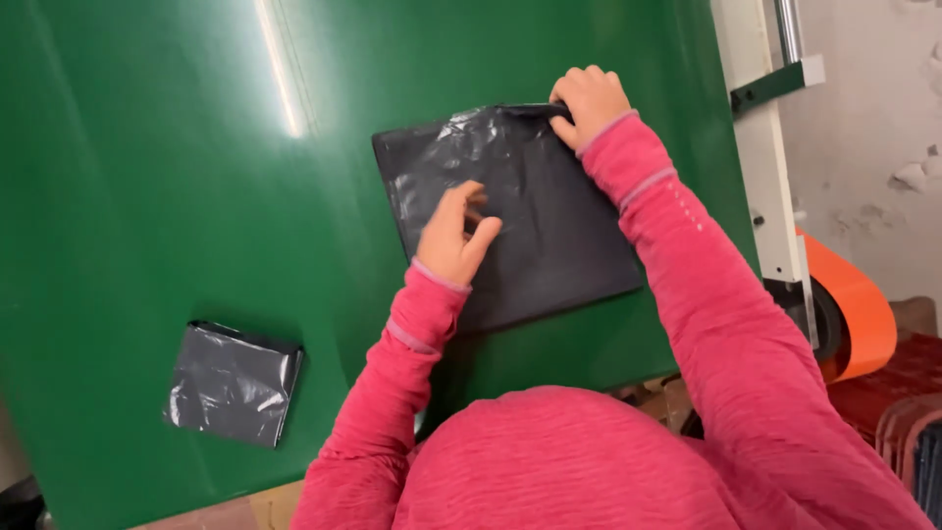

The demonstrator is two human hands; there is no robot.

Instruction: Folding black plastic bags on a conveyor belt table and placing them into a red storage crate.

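A flat black plastic bag [535,211] lies on the green table [177,177], roughly square and slightly turned. My right hand [587,100] pinches its far right corner between thumb and fingers. My left hand [453,236] hovers over the bag's near left part, fingers curled, fingertips touching or just above the plastic. Both arms wear pink sleeves. A smaller folded black plastic bag [234,383] rests apart at the table's near left.
A white metal post [765,147] with a dark bracket stands along the table's right edge. Beside it is an orange roll [854,309] of material. A rough pale wall is behind, and dark red items sit at the lower right.
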